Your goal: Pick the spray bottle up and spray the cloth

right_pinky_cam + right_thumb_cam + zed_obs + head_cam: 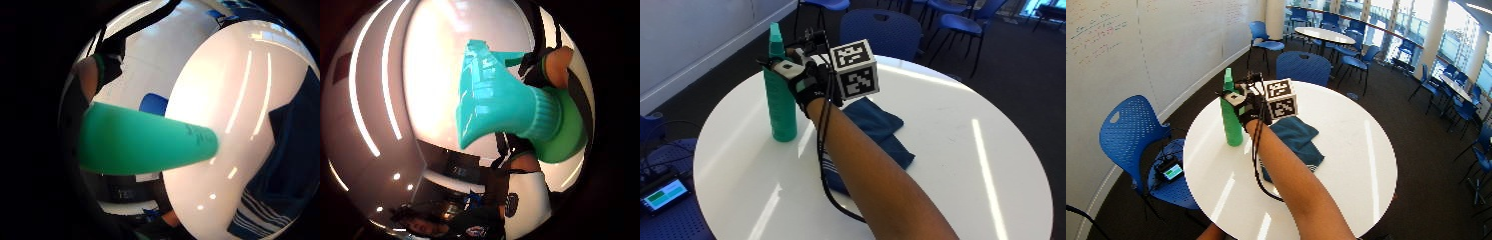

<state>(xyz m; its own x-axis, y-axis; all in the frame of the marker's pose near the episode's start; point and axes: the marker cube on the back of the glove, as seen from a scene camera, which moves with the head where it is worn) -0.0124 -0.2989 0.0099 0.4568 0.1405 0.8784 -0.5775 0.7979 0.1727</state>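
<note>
A tall green spray bottle point(782, 100) stands upright on the round white table point(959, 150), near its left edge. My gloved right hand point(810, 85) is at the bottle's upper part, just below the sprayer head point(495, 105), with fingers curled round the neck. The bottle's base still touches the table. The palm views show the green body point(140, 142) close against the palm. A dark blue cloth point(879, 125) with a striped edge lies crumpled on the table right of the bottle, partly under my forearm. In the wide view the bottle point(1230, 120), hand point(1249, 107) and cloth point(1295, 137) sit likewise.
A blue chair point(883, 30) stands behind the table's far edge. Another blue chair point(1129, 130) at the left carries a small device with a green screen point(665, 194). More chairs and a second round table point(1329, 35) stand further back.
</note>
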